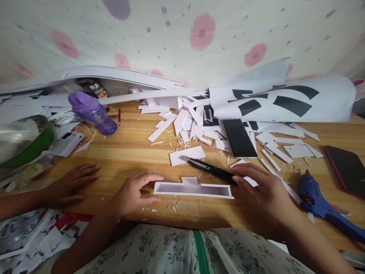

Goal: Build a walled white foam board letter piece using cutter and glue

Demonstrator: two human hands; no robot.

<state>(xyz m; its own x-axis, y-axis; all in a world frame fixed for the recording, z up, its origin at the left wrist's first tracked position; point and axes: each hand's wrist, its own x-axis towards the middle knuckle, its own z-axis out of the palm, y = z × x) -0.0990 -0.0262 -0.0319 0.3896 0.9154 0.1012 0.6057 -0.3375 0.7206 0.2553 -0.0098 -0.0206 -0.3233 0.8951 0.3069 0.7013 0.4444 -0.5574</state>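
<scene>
In front of me lies a long, narrow, open white box (171, 193) of foam board or card, with a small tab standing on its back edge. My left hand (134, 194) is at the box's left end, thumb and fingers apart on either side; whether they touch it I cannot tell. Between the thumb and fingers of my right hand (264, 190) is the rear end of a black utility knife (212, 169). Its blade points left, over a flat white piece (178, 158) behind the box.
Another person's hand (72, 182) rests flat at left. White offcuts (179, 121), a phone (239, 139) and a printed sheet (322, 99) lie behind. A blue glue gun (313, 198) and dark device (346, 169) are right; a purple bottle (91, 110) and green bowl (42, 140) left.
</scene>
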